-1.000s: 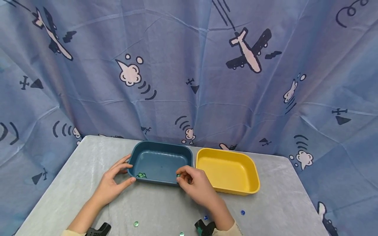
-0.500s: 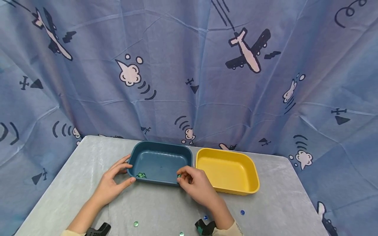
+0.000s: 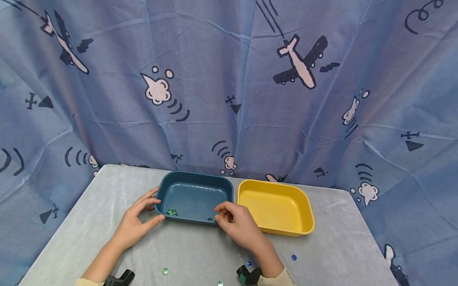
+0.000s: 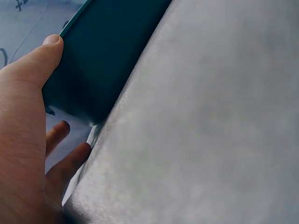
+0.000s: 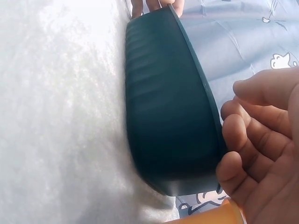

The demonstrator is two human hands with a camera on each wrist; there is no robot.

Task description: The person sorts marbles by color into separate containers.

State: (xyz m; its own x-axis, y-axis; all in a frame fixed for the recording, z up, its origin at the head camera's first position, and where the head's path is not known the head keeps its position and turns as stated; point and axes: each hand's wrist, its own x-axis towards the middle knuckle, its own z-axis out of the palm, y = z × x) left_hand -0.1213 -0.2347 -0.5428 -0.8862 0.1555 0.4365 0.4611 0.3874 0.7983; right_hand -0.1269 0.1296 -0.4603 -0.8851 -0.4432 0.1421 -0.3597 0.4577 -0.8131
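Note:
A dark teal tray (image 3: 196,198) stands at the back of the table. My left hand (image 3: 133,226) rests at its left end, thumb (image 4: 52,41) on the front rim and the fingers spread by the end wall. At the tray's front right corner is my right hand (image 3: 237,222), its fingers loosely bent with nothing between thumb and forefinger. Just left of those fingertips, a small dark green glass bead (image 3: 210,219) lies inside the tray. Several green glass beads (image 3: 171,212) are clustered in the front left corner.
Right of the teal tray stands a yellow tray (image 3: 275,206). Nearer me on the grey table lie two pale green beads, one at left (image 3: 165,271) and one by the front edge (image 3: 220,283), plus a blue bead (image 3: 249,263) beside my right wrist and another blue bead (image 3: 294,257) farther right.
My right thumb and forefinger have let go of the green bead, which has dropped into the tray by its front wall. Both hands have stayed practically in place.

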